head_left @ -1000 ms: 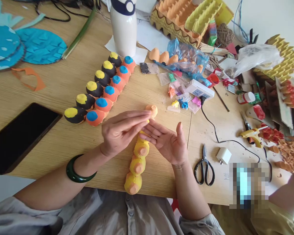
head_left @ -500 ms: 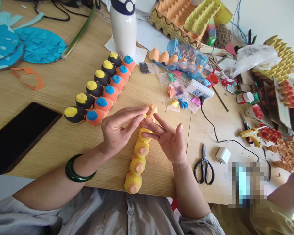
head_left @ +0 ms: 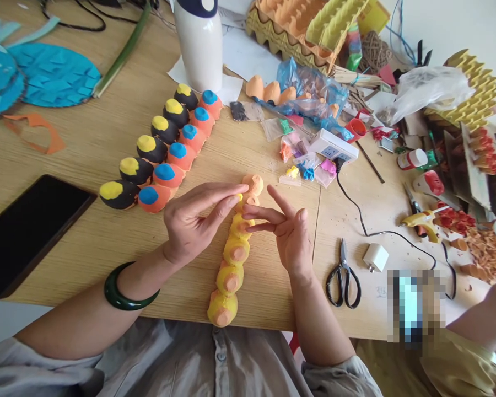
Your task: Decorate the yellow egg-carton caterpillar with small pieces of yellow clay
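Observation:
A row of egg-carton cups (head_left: 230, 278) lies lengthwise on the wooden table (head_left: 86, 143), coated in yellow clay with orange tips. Its far end is a bare orange cup (head_left: 253, 184). My left hand (head_left: 192, 223), wearing a dark green bangle (head_left: 131, 295), pinches a small bit of yellow clay (head_left: 240, 197) between thumb and forefinger, just above the row. My right hand (head_left: 287, 231) holds nothing, its fingers spread, with the fingertips at the upper yellow cups. Two finished rows of black-and-yellow (head_left: 152, 148) and orange-and-blue (head_left: 177, 157) cups lie to the left.
A black phone (head_left: 28, 234) lies at the left, beside blue paper discs (head_left: 53, 74). Scissors (head_left: 343, 278), a power strip (head_left: 334, 146), clay packets and a white bottle (head_left: 198, 44) surround the hands. A glue gun (head_left: 424, 223) and scraps lie right, near a co-worker's arm (head_left: 488, 320).
The view has shifted slightly, so the table contents sit a little higher and further left. My right fingers have spread and moved onto the yellow cups, and my left thumb and forefinger have closed on the clay.

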A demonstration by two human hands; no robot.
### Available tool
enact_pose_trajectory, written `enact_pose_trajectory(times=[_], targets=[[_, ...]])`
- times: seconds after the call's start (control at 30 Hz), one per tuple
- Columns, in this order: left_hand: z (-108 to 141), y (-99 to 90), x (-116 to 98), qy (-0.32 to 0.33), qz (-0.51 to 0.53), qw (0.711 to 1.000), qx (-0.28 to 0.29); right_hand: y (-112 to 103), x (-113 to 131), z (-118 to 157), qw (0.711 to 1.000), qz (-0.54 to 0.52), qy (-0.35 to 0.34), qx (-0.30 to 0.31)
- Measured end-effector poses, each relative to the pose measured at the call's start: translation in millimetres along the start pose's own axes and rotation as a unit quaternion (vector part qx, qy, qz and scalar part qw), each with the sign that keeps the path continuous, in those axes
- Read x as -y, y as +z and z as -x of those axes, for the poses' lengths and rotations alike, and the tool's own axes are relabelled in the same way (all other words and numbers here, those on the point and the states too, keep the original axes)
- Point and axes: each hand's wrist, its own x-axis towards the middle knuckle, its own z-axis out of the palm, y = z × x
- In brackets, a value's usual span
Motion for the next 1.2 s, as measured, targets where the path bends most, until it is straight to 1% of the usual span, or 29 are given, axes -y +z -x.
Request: enact_pose_trajectory(times=[0.07,0.1,0.17,0.23,0.27,0.33,0.4,0.47,0.53,0.6,0.63,0.7,0.77,0.83,0.9,1.0,1.03,1.1,1.17,1.2], targets=[[1,0.5,0,0.009,0.008,1.0,0.007,-3,-2,-3,0.995,0.033,-0.024,-0.086],[1,1.3,0,0.005,0.013,1.0,0.008,-7,-4,-5,0.989,0.052,-0.039,-0.135],[2,4.0,1,-0.026,0.04,0.999,0.002,-15,-6,-11,0.972,0.085,-0.067,-0.21],[2,7.4,1,-0.074,0.092,0.993,-0.002,-23,-7,-15,0.96,0.1,-0.085,-0.246],[2,9.1,1,-0.097,0.123,0.988,0.002,-26,-8,-17,0.96,0.106,-0.089,-0.246],[1,12.0,0,-0.132,0.178,0.975,0.019,-27,-8,-17,0.966,0.118,-0.092,-0.211],[0,13.7,-1,-0.165,0.23,0.958,0.042,-23,-8,-14,0.974,0.141,-0.101,-0.145],[0,14.3,-2,-0.201,0.273,0.939,0.062,-16,-8,-9,0.974,0.181,-0.115,-0.073],[0,14.4,-4,-0.23,0.286,0.926,0.086,-8,-8,-4,0.965,0.227,-0.13,-0.014],[2,14.7,-5,-0.239,0.264,0.928,0.107,-2,-10,-1,0.956,0.257,-0.143,0.018],[3,15.0,-6,-0.235,0.249,0.933,0.114,0,-11,0,0.953,0.264,-0.15,0.021],[5,15.6,-6,-0.213,0.224,0.944,0.117,3,-13,1,0.951,0.264,-0.157,0.01],[6,15.5,-5,-0.193,0.207,0.952,0.116,1,-13,-1,0.959,0.24,-0.144,-0.033],[6,14.5,-4,-0.181,0.192,0.958,0.115,-5,-13,-5,0.97,0.196,-0.111,-0.096],[4,12.8,-3,-0.181,0.17,0.963,0.107,-15,-14,-11,0.973,0.161,-0.077,-0.148],[2,10.8,0,-0.174,0.135,0.971,0.097,-30,-18,-22,0.968,0.183,-0.049,-0.166],[2,10.6,1,-0.154,0.125,0.975,0.104,-34,-20,-25,0.963,0.204,-0.045,-0.169],[2,11.3,4,-0.088,0.097,0.983,0.128,-38,-23,-28,0.952,0.248,-0.043,-0.173],[3,12.9,8,-0.029,0.052,0.987,0.151,-38,-26,-28,0.943,0.28,-0.053,-0.173],[4,13.8,9,-0.013,0.03,0.987,0.157,-37,-27,-28,0.939,0.291,-0.061,-0.17]])
